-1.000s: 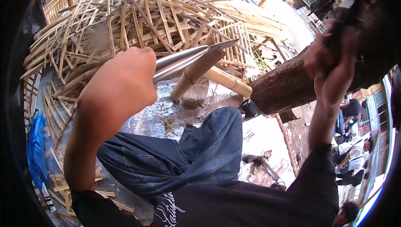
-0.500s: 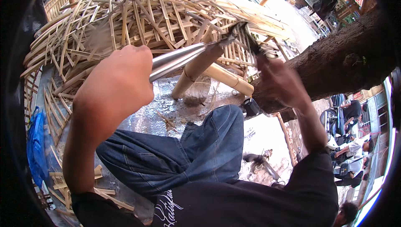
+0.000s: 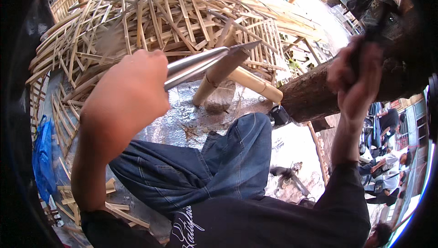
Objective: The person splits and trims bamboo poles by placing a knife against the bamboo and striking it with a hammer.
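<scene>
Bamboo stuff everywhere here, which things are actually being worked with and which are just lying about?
In use:
left hand gripping metal blade
bamboo pole under the blade
right hand gripping a dark tool

Lying about:
bamboo strip pile
blue bag
log

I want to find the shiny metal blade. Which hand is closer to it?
Left. The left hand is wrapped around the near end of the metal blade. The right hand is raised off to its right, apart from it, gripping a dark handle.

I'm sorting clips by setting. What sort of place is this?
Probably an open-air bamboo craft yard: a heap of split bamboo strips, cut bamboo poles on the ground, and a rough log nearby.
</scene>
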